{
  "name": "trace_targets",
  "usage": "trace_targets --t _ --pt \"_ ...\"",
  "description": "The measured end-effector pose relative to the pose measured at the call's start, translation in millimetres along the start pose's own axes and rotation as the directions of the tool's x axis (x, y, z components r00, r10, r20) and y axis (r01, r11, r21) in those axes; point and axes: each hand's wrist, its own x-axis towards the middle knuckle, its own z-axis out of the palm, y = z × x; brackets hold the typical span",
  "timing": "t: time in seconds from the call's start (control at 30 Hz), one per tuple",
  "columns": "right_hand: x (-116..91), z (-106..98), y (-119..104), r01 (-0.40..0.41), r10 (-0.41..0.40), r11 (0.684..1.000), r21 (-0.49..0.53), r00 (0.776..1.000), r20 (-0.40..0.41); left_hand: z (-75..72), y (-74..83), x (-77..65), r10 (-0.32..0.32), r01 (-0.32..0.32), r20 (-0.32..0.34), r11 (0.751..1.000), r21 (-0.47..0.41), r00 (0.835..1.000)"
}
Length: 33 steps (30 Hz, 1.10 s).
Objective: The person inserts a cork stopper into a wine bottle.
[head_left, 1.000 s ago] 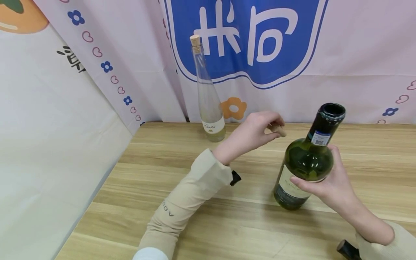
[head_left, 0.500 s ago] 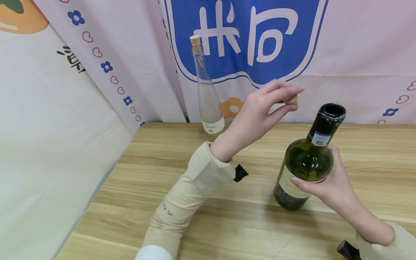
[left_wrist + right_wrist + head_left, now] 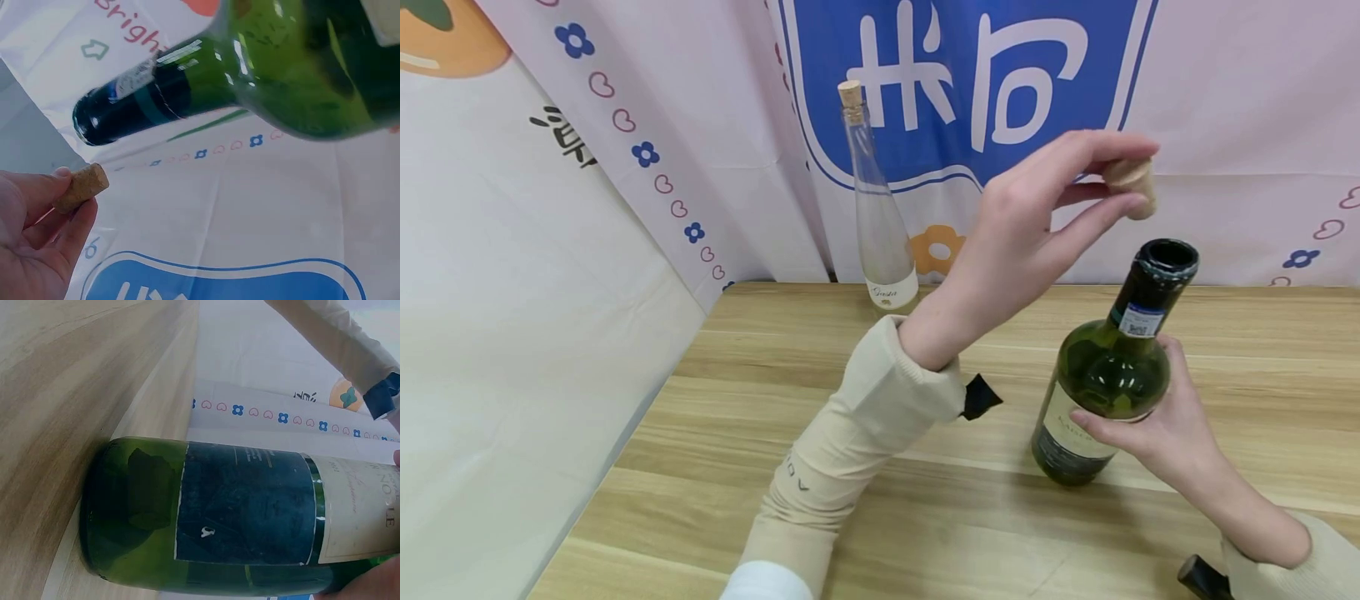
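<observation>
My left hand [image 3: 1018, 229] pinches a cork [image 3: 1140, 190] between thumb and fingers, in the air just above and left of the green wine bottle's open mouth. In the left wrist view the cork [image 3: 86, 186] is apart from the mouth of the bottle [image 3: 100, 119]. That wine bottle [image 3: 1112, 371] stands on the table, and my right hand [image 3: 1168, 433] grips its body, the thumb across the pale label. The right wrist view shows the base of the bottle [image 3: 137, 512], with a dark shape visible through the glass.
A tall clear bottle [image 3: 880, 225] stoppered with a cork [image 3: 851, 93] stands at the table's back edge, partly behind my left wrist. Behind the wooden table [image 3: 955, 517] hangs a printed cloth [image 3: 1240, 117]. Black pieces stick out by both cuffs.
My left hand has risen and moved right with the cork, from beside the bottle's shoulder to above its mouth. The right hand and the wine bottle have stayed in place.
</observation>
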Motion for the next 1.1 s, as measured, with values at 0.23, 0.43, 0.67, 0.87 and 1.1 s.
trace_targets --t 0.23,0.43,0.67,0.87,1.1 --pt "1 0 -1 0.027 -0.027 1.000 0.005 1.000 -0.001 13.3 -20.9 4.7 0.098 -0.090 0.033 0.976 -0.200 0.995" --pt "1 1 -2 0.036 -0.036 0.999 0.009 0.999 -0.014 17.9 -13.1 4.0 0.019 -0.001 0.097 0.983 -0.182 0.995" --pt "1 1 -2 0.044 -0.044 0.999 0.013 0.999 -0.012 50.2 -78.6 1.2 0.183 -0.162 0.113 0.971 -0.175 0.977" --pt "1 1 -1 0.046 -0.046 0.999 0.010 0.999 -0.011 19.9 -12.5 -0.5 0.142 -0.143 0.172 0.990 -0.006 0.975" --pt "1 0 0 0.042 -0.042 0.999 0.006 0.999 -0.004 14.0 2.8 -5.2 0.204 -0.212 0.145 0.976 0.041 0.968"
